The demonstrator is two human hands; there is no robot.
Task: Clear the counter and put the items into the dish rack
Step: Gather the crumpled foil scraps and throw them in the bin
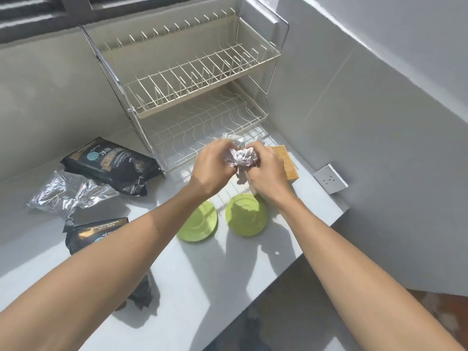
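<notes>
Pale grey surface (192,269) under grey tiled walls (367,102); two-tier wire dish rack (200,79) at back edge; both hands (238,165) clenched on crumpled white paper (241,155).

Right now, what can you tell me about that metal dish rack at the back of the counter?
The dish rack is a two-tier wire frame, shiny metal uprights with cream-coated wire shelves. The upper tier has rows of upright prongs for plates; the lower tier is a flat grid with wavy wires. Both tiers look empty. It stands upright on the pale counter against the grey wall, with a black packet lying by its left foot.
</notes>
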